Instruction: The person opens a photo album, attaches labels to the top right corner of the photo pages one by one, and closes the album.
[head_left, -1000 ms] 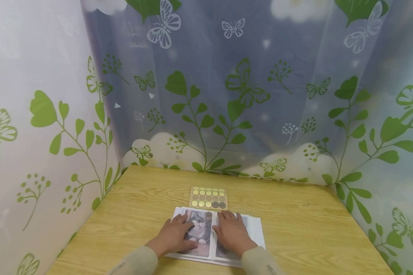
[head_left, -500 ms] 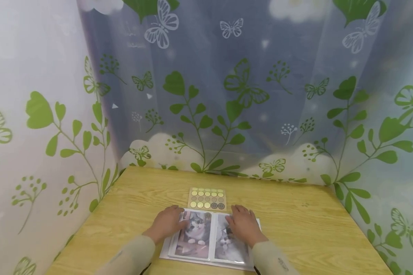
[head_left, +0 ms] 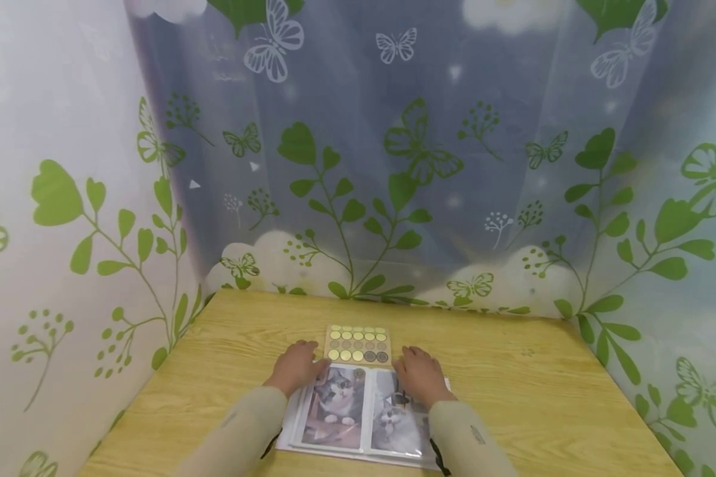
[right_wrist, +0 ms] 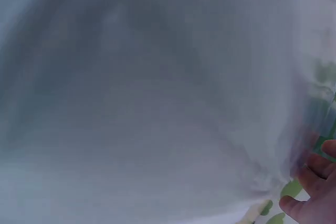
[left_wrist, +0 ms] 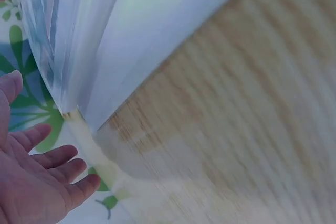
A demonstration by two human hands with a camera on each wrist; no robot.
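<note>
An open photo album point(head_left: 366, 424) lies on the table, with a cat photo point(head_left: 338, 404) on its left page and another cat photo point(head_left: 394, 424) on its right. A small round dark disc point(head_left: 359, 374) sits at the left photo's upper corner. My left hand point(head_left: 296, 368) is at the album's upper left corner, fingers extended and holding nothing; they also show loosely spread in the left wrist view. At the upper right corner is my right hand point(head_left: 420, 374), fingers relaxed. Whether either hand touches the album cannot be told.
Just beyond the album lies a tan card point(head_left: 358, 363) with rows of round yellow and brown discs. The wooden table point(head_left: 513, 397) extends on both sides. Curtains point(head_left: 358, 146) printed with leaves and butterflies stand around it.
Both hands have moved off the pages, where they pressed on the photos, outward and then forward to the album's upper corners. The right photo now shows more fully.
</note>
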